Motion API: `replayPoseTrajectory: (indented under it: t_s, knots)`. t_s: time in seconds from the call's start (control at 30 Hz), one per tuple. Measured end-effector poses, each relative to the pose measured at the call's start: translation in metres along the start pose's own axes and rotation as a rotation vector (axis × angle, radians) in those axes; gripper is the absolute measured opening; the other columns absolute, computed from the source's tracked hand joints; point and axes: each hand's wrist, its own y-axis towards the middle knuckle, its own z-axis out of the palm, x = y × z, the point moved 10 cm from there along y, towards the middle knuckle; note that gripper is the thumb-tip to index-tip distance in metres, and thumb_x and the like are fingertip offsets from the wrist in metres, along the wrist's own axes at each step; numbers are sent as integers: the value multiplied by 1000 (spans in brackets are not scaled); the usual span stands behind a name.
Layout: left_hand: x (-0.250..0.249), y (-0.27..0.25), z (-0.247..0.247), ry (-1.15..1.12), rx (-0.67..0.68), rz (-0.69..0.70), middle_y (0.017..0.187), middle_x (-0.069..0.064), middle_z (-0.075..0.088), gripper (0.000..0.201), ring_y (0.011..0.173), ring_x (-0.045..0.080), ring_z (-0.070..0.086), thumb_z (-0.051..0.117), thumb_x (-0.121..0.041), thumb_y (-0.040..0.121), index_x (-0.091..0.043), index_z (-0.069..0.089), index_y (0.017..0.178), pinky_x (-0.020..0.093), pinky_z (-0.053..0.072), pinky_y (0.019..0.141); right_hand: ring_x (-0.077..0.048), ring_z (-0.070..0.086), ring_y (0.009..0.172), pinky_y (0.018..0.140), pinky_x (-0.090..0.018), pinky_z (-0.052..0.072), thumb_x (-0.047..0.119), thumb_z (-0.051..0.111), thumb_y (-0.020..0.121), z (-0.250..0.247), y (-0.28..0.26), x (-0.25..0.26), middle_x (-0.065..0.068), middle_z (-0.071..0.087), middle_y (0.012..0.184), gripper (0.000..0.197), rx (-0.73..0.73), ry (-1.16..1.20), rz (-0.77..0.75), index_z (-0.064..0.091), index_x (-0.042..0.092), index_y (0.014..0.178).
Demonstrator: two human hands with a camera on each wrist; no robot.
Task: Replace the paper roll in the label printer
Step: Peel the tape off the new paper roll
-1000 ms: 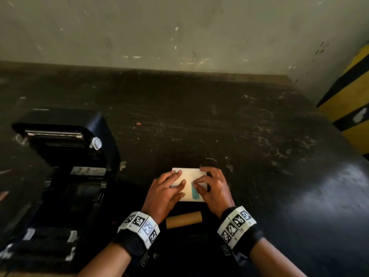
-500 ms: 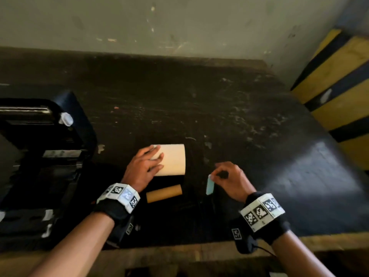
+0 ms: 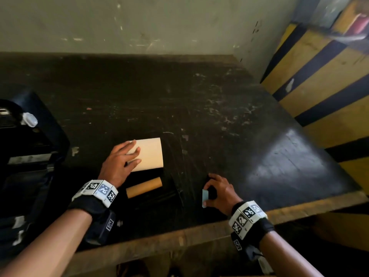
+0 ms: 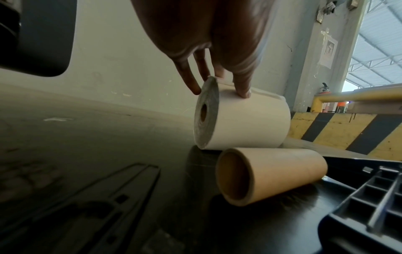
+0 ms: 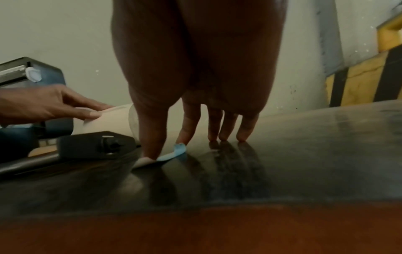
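Note:
A white paper roll [image 3: 149, 154] lies on its side on the dark table [image 3: 199, 108]. My left hand [image 3: 130, 153] rests on top of its left end, fingers laid nearly straight across it [image 4: 243, 91]. A bare brown cardboard core [image 3: 143, 186] lies just in front of the roll [image 4: 245, 123]. My right hand [image 3: 208, 193] is near the table's front edge, apart from the roll, and pinches a small blue sticker [image 3: 205, 197] between thumb and forefinger; its fingertips [image 5: 243, 137] touch the table. The black label printer [image 3: 34, 156] stands at the left with its lid up.
A yellow-and-black striped barrier [image 3: 323, 92] runs along the table's right side. A wall [image 3: 139, 23] closes the back. The wooden front edge [image 3: 199, 234] is close under my wrists. A black plastic part [image 5: 95, 144] lies by the core.
My right hand has come off the roll with the blue sticker and moved right and toward the front edge. The left hand has stayed on the roll.

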Motion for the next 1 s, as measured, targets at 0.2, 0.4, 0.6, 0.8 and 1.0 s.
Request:
replayPoseTrajectory:
  t_s: [0.2, 0.4, 0.6, 0.8, 1.0]
  knots:
    - [0, -2, 0, 17, 1, 11, 137, 2, 50, 37, 129, 18, 35, 69, -17, 79, -10, 63, 115, 35, 32, 106, -24, 19, 139, 113, -41, 18, 37, 72, 75, -1, -3, 14, -2, 23, 152, 72, 34, -59, -9, 38, 29, 138]
    - [-4, -2, -5, 50, 6, 20, 129, 1, 56, 48, 118, 14, 38, 75, -22, 73, -15, 61, 118, 39, 41, 100, -17, 59, 104, 90, -30, 49, 54, 64, 76, 8, 16, 61, -2, 60, 116, 52, -16, 159, -40, 58, 25, 119]
    - [-15, 0, -4, 183, 99, 62, 129, 2, 50, 60, 120, 17, 35, 71, -26, 76, -17, 48, 131, 38, 43, 91, -14, 61, 93, 80, -28, 53, 47, 74, 67, 40, 35, 66, -3, 63, 109, 50, 94, 143, 16, 63, 23, 109]
    - [-23, 12, 0, 346, 240, 237, 128, 12, 54, 55, 121, 25, 41, 76, -25, 71, -11, 58, 120, 43, 42, 92, -14, 63, 81, 74, -27, 53, 32, 76, 73, -4, 17, 57, 2, 65, 90, 32, -37, 278, -24, 66, 18, 100]
    - [-26, 3, -4, 495, 245, 429, 114, 14, 64, 62, 108, 24, 53, 90, -20, 48, -12, 66, 105, 40, 59, 70, -14, 66, 76, 73, -34, 57, 34, 79, 69, -62, 4, 14, 2, 68, 83, 28, -348, 309, 110, 69, 19, 90]
